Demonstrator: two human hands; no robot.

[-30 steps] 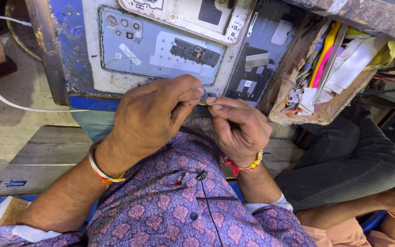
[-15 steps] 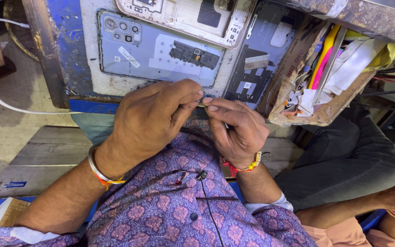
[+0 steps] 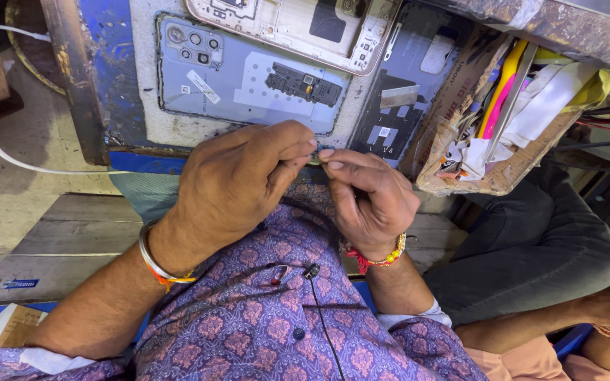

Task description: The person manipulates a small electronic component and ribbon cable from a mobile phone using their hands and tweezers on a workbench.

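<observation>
Purple patterned shirt (image 3: 262,324), beaded wristbands (image 3: 379,259)

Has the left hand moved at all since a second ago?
No, hardly. The left hand stays just below the grey phone back cover on the bench, fingertips meeting the right hand at the same spot.

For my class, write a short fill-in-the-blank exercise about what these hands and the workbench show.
1. The left hand and right hand meet fingertip to fingertip over a ___ patterned shirt.
2. The left wrist wears a ___ bangle.
3. The cardboard box of tools sits to the person's ___.

Missing words: purple; metal; right
</observation>
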